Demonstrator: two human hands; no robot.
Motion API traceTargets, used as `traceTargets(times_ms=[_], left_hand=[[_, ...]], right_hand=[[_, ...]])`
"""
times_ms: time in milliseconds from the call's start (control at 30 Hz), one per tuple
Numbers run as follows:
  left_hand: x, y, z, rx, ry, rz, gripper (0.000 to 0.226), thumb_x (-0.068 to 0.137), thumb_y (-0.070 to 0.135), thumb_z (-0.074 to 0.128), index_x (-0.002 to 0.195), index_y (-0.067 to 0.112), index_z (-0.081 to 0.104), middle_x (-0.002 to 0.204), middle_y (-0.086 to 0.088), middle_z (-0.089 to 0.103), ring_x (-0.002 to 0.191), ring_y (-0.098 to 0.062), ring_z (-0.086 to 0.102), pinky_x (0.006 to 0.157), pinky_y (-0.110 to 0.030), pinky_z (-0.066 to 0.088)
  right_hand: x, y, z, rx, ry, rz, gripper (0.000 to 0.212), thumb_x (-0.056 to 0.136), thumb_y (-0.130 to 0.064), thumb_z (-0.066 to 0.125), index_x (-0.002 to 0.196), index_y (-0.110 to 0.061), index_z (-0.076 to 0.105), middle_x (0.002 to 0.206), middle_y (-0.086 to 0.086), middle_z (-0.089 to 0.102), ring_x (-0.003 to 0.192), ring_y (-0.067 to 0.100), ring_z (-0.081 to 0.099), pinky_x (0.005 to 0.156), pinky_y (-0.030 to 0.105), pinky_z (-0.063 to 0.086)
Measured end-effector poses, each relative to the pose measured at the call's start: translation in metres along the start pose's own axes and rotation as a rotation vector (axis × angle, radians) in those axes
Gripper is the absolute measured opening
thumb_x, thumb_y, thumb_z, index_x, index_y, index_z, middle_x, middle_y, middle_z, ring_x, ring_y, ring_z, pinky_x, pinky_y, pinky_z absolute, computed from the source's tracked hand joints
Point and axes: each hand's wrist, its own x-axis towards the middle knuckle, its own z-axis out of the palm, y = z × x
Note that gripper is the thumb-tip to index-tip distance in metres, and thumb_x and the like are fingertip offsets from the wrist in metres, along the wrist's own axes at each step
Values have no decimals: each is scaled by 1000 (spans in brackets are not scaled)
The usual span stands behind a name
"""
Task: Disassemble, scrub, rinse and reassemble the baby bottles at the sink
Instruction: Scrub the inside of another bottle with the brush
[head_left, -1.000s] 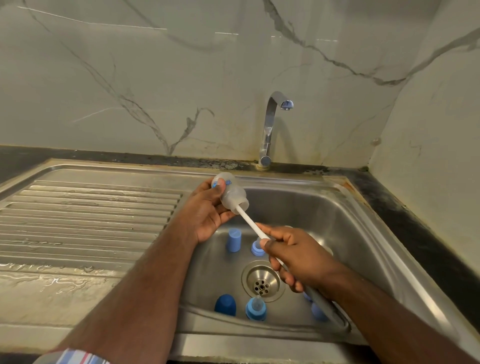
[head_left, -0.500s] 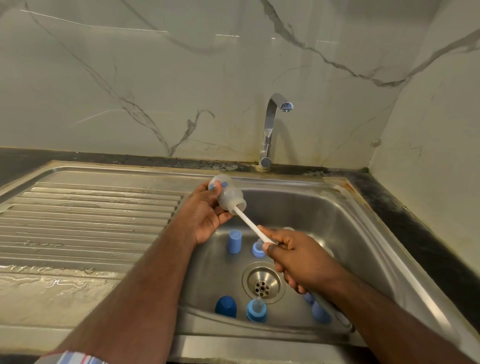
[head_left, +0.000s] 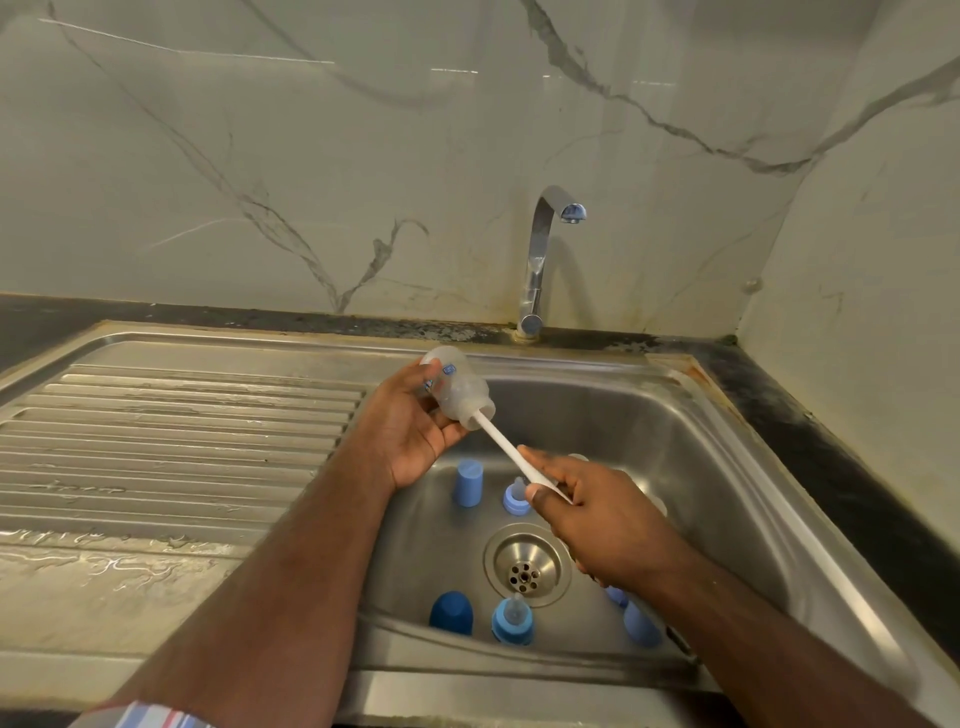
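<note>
Scrubbing is in hand — the left hand (head_left: 415, 431) grips the clear bottle (head_left: 457, 392), the right hand (head_left: 597, 514) pinches the bottle brush (head_left: 501, 441) inside it — rinsing under the dry tap (head_left: 545, 249) likely follows.

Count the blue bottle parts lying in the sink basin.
6 visible: light cap and teat ring behind the drain; dark cap and teat ring in front; two pieces under the right forearm. More may be hidden.

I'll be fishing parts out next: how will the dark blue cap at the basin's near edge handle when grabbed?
The dark blue cap looks like small hollow plastic, so probably light and stiff. It stands upright with a domed top, so a nudge might tip it and let it roll toward the drain. If wet, it may be slippery.
</note>
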Motion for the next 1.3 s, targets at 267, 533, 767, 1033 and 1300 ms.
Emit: traceTargets(times_ms=[267,533,767,1033,1300], left_hand=[[-5,-5,9,202,27,0,38,96,23,68,133,23,56,130,-17,62,104,-35,73,77,-46,62],[-4,-3,8,82,45,-1,44,96,9,56,139,12,48,135,-26,54,106,-41,70,69,-46,63],[-4,-4,10,102,81,47,45,93,18,70,133,12,51,132,-22,55,109,-38,69,72,-47,63],[0,-3,4,110,52,58,38,98,10,63,134,16,52,130,-20,60,106,-38,70,75,-51,62],[0,-2,5,82,-23,64,37,102,7,56,138,11,50,134,-25,59,102,-42,72,72,-51,62]], right_hand=[[5,4,-2,-143,61,-22,47,102,-40,50,147,-46,41,101,-12,68,79,7,66,63,12,50],[3,4,1,-110,60,-15,45,102,-38,51,146,-44,44,104,-11,69,86,6,67,62,9,47],[-1,-2,0,44,42,25,40,102,-32,52,141,-41,51,65,-7,59,43,-2,53,43,12,38],[0,0,1,435,-59,147,40,101,-25,57,140,-35,54,73,4,59,43,11,49,38,23,38],[2,-6,-2,716,-93,240,30,102,-20,55,131,-28,59,76,9,59,46,14,45,39,23,36]])
